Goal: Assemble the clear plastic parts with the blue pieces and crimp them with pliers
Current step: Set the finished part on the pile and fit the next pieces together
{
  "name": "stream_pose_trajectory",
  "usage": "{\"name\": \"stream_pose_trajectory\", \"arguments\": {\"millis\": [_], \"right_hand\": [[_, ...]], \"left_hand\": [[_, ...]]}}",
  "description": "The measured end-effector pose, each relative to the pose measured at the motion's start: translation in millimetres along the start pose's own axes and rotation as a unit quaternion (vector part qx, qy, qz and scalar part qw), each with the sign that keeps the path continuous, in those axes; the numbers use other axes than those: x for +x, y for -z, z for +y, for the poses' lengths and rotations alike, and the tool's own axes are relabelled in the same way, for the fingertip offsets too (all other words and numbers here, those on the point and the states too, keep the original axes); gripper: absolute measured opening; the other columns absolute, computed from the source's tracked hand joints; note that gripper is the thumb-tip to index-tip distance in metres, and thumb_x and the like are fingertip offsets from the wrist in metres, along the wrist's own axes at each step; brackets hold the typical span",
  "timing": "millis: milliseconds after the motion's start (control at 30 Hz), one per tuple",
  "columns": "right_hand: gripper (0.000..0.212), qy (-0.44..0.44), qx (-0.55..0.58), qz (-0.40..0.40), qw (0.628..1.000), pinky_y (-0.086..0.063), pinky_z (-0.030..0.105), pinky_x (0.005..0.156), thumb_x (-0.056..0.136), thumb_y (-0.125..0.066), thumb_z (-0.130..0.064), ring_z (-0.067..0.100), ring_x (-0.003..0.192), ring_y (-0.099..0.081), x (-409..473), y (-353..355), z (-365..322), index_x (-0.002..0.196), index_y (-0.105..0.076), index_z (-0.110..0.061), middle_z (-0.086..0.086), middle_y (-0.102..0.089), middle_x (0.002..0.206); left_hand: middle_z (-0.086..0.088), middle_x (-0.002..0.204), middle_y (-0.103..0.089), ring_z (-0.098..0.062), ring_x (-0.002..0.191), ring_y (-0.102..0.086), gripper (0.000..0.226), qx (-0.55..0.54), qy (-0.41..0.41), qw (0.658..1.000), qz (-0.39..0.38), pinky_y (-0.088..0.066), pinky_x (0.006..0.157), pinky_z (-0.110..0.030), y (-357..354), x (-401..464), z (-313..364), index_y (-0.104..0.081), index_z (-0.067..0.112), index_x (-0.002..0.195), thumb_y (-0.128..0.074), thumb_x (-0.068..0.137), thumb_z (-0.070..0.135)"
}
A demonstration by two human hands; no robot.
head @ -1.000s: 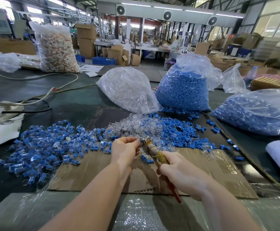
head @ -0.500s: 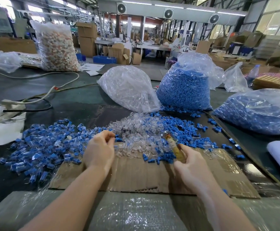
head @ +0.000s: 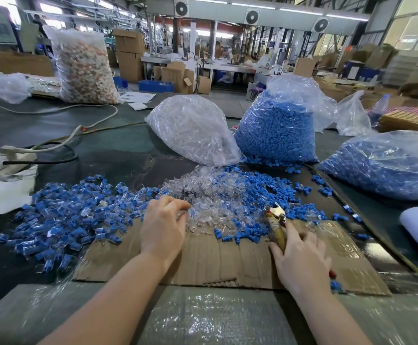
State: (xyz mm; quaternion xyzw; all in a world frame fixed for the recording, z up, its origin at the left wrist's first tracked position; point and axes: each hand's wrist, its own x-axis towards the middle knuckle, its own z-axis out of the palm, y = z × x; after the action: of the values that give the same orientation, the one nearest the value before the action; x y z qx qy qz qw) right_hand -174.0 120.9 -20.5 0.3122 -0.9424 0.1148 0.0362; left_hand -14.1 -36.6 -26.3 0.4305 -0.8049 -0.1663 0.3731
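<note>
A heap of loose clear plastic parts (head: 203,195) lies in the middle of the table, with loose blue pieces (head: 260,192) to its right. A wide pile of assembled clear-and-blue parts (head: 63,215) spreads on the left. My left hand (head: 163,227) reaches into the near left edge of the clear heap, fingertips curled down among the parts; what they hold is hidden. My right hand (head: 302,260) grips the pliers (head: 276,225), whose jaws point up and away over the blue pieces.
A cardboard sheet (head: 228,260) lies under my hands. Behind stand a bag of clear parts (head: 193,128) and a bag of blue pieces (head: 277,130); another blue bag (head: 387,163) lies at right. Cables (head: 53,148) and a white cloth (head: 1,192) sit at left.
My left hand left the pliers' jaws, swung out to the assembled pile on the left, and now reaches into the clear heap. My right hand moved right with the pliers.
</note>
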Motion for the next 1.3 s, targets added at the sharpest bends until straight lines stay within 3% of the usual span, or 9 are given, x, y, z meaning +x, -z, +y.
{"name": "stream_pose_trajectory", "arguments": {"millis": [100, 267, 500, 733, 900, 1000, 1100, 1300], "right_hand": [[0.061, 0.000, -0.027, -0.012, 1.000, -0.031, 0.045, 0.104, 0.093, -0.037, -0.057, 0.026, 0.127, -0.036, -1, 2, -3, 0.144, -0.020, -0.028, 0.008, -0.040, 0.137], [0.051, 0.052, -0.066, 0.058, 0.995, -0.017, 0.051, 0.113, 0.093, -0.041, -0.051, 0.021, 0.132, -0.030, -3, 5, -17, 0.140, -0.032, -0.032, -0.001, -0.037, 0.141], [0.029, 0.091, -0.041, 0.058, 0.993, -0.029, 0.038, 0.105, 0.097, -0.042, -0.033, 0.015, 0.122, -0.042, 1, 0, -19, 0.125, -0.050, -0.032, -0.006, -0.047, 0.130], [0.023, 0.100, -0.013, 0.078, 0.992, -0.029, 0.038, 0.102, 0.097, -0.043, -0.033, 0.015, 0.117, -0.043, 10, 0, -30, 0.116, -0.055, -0.032, -0.007, -0.049, 0.126], [0.026, 0.096, -0.009, 0.044, 0.994, -0.029, 0.042, 0.098, 0.098, -0.040, -0.040, 0.020, 0.120, -0.038, 24, -1, -43, 0.113, -0.058, -0.031, -0.003, -0.048, 0.120], [0.020, 0.087, -0.002, 0.013, 0.996, -0.028, 0.044, 0.098, 0.097, -0.046, -0.035, 0.023, 0.128, -0.032, 31, -3, -48, 0.110, -0.059, -0.029, -0.001, -0.049, 0.121], [0.015, 0.085, 0.017, 0.032, 0.996, -0.028, 0.041, 0.095, 0.096, -0.048, -0.032, 0.021, 0.123, -0.035, 31, -4, -47, 0.107, -0.059, -0.028, -0.003, -0.051, 0.118], [0.014, 0.200, 0.186, 0.057, 0.960, -0.038, 0.035, 0.089, 0.095, -0.051, -0.028, 0.014, 0.101, -0.048, 16, -3, -51, 0.102, -0.062, -0.024, -0.008, -0.062, 0.104]], "left_hand": [[0.007, 0.094, -0.059, -0.005, 0.091, -0.046, 0.016, -0.054, -0.032, 0.997, -0.043, -0.036, 0.070, -0.008, -11, -6, 15, -0.068, 0.017, 0.102, -0.061, 0.088, 0.015], [0.005, 0.098, -0.060, -0.007, 0.094, -0.049, 0.019, -0.079, -0.041, 0.994, -0.066, -0.039, 0.084, -0.016, -26, -12, 33, -0.067, 0.016, 0.106, -0.061, 0.088, 0.015], [0.014, 0.090, -0.054, -0.004, 0.092, -0.045, 0.014, -0.081, -0.039, 0.995, -0.043, -0.030, 0.079, -0.004, -29, -19, 27, -0.068, 0.018, 0.100, -0.062, 0.087, 0.015], [0.015, 0.089, -0.053, -0.002, 0.093, -0.042, 0.013, -0.072, -0.043, 0.996, -0.039, -0.027, 0.082, 0.000, -30, -20, 24, -0.068, 0.021, 0.098, -0.063, 0.087, 0.017], [0.016, 0.090, -0.050, -0.001, 0.094, -0.039, 0.013, -0.070, -0.043, 0.996, -0.046, -0.026, 0.081, 0.000, -32, -22, 24, -0.067, 0.022, 0.100, -0.061, 0.088, 0.020], [0.015, 0.088, -0.049, -0.001, 0.092, -0.039, 0.012, -0.062, -0.055, 0.995, -0.045, -0.028, 0.080, -0.001, -32, -22, 25, -0.067, 0.020, 0.098, -0.063, 0.087, 0.019], [0.013, 0.087, -0.051, -0.002, 0.089, -0.040, 0.011, -0.069, -0.064, 0.995, -0.039, -0.027, 0.080, -0.001, -31, -21, 25, -0.068, 0.018, 0.096, -0.065, 0.086, 0.018], [0.014, 0.089, -0.057, -0.005, 0.086, -0.051, 0.022, -0.128, -0.079, 0.988, -0.028, -0.037, 0.079, -0.006, -27, -21, 29, -0.067, 0.018, 0.109, -0.063, 0.087, 0.017]]}}
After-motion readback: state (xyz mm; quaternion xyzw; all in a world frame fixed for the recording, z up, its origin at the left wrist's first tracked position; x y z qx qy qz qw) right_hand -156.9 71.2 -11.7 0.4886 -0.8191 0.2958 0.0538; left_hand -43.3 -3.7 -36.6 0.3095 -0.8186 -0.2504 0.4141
